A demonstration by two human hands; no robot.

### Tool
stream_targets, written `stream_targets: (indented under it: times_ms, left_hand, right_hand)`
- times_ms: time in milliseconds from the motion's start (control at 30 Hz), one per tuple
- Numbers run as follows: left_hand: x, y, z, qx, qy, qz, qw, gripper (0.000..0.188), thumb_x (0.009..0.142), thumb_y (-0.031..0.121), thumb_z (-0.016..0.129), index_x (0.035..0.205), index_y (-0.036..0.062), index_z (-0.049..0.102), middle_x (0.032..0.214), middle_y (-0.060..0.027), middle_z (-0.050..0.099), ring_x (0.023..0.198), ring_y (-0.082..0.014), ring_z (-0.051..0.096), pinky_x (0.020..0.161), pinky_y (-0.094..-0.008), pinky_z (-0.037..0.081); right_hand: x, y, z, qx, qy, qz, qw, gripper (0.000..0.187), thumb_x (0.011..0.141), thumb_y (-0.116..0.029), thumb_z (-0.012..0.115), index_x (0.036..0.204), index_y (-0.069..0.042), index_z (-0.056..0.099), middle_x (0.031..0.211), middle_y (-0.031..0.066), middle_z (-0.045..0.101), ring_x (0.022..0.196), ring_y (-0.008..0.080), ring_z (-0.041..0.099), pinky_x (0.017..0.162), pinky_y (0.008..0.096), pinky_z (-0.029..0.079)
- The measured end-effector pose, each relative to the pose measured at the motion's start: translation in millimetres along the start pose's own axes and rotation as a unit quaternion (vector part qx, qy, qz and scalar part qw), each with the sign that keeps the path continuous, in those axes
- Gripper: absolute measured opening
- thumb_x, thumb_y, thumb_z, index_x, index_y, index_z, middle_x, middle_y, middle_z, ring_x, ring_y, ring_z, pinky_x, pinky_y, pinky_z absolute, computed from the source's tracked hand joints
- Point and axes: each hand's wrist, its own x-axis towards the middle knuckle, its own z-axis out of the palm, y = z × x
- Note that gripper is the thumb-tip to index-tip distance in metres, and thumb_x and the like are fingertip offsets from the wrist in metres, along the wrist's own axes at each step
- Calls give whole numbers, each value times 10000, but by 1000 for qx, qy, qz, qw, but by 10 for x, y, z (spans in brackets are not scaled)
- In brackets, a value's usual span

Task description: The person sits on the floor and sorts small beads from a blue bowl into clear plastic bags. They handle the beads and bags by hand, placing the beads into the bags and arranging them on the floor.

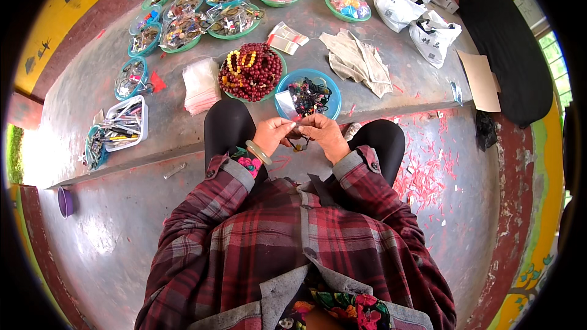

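Observation:
Over my lap, my left hand (273, 134) and my right hand (328, 137) meet with fingers pinched together. Between them they hold a thin black cord (299, 145), looped below the fingers, with a small yellowish piece on it. Its ends are hidden by the fingertips. Just beyond the hands, on the raised ledge, sits a blue basin (335, 99) of tangled dark cords (309, 96), with a white packet (285, 104) at its left side. Left of it, a green basin (284, 72) holds dark red bead strings (260, 82) and a yellow bead string (241, 61).
Clear plastic bags (201, 87) lie stacked left of the beads. Several basins of trinkets (183, 27) fill the back left; a white tray (145, 119) holds pens. A beige cloth (358, 61) and white bags (434, 38) lie right. Red scraps (428, 171) litter the floor.

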Motion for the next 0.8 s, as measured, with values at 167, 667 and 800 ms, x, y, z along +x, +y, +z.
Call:
stream_targets:
  times_ms: [167, 667, 800]
  left_hand:
    - [-3, -23, 14, 8, -20, 7, 1000, 202, 880, 181, 522, 947, 5, 596, 837, -63, 648, 722, -124, 633, 512, -193, 480]
    - [1, -47, -30, -54, -18, 3, 998, 176, 864, 137, 542, 937, -14, 596, 844, -73, 641, 681, -102, 608, 499, -195, 478]
    - [-21, 38, 3, -72, -19, -5, 997, 182, 868, 129, 530, 955, -21, 585, 833, -69, 637, 672, -103, 599, 522, -199, 484]
  right_hand:
    - [53, 126, -68, -16, -1, -2, 1000, 115, 746, -52, 645, 814, 24, 593, 760, 26, 577, 673, 81, 510, 604, 226, 412]
    - [10, -78, -116, 14, -10, 32, 999, 108, 780, -79, 629, 791, 29, 629, 694, 24, 609, 601, 68, 530, 550, 212, 412]
    - [2, -102, -83, -11, 6, -5, 1000, 131, 796, -99, 610, 805, 31, 623, 704, 18, 607, 616, 68, 530, 544, 219, 415]
